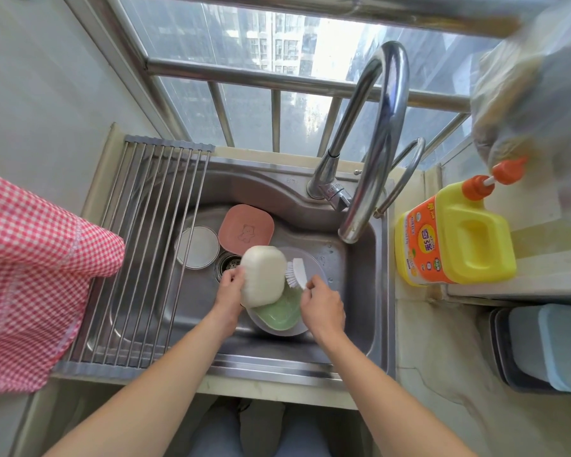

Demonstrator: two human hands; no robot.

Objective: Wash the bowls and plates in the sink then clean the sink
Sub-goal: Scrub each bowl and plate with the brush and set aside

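Observation:
My left hand [230,290] grips a cream square plate [262,275] by its left edge, holding it tilted above the steel sink [192,311]. My right hand [323,308] holds a white scrub brush [295,272], whose bristles touch the cream plate's right edge. Beneath them a green square plate [279,313] lies in a clear round bowl [307,258]. A pink square plate [245,232] with a bear print leans at the back of the basin. A white round dish [197,247] leans at the basin's left, next to the drain [229,262].
A roll-up drying rack [145,245] covers the sink's left part. The curved faucet [373,133] arches over the basin's right. A yellow detergent jug [455,239] stands on the right counter, a grey-blue bin [541,347] below it. A red checked cloth [30,275] hangs at left.

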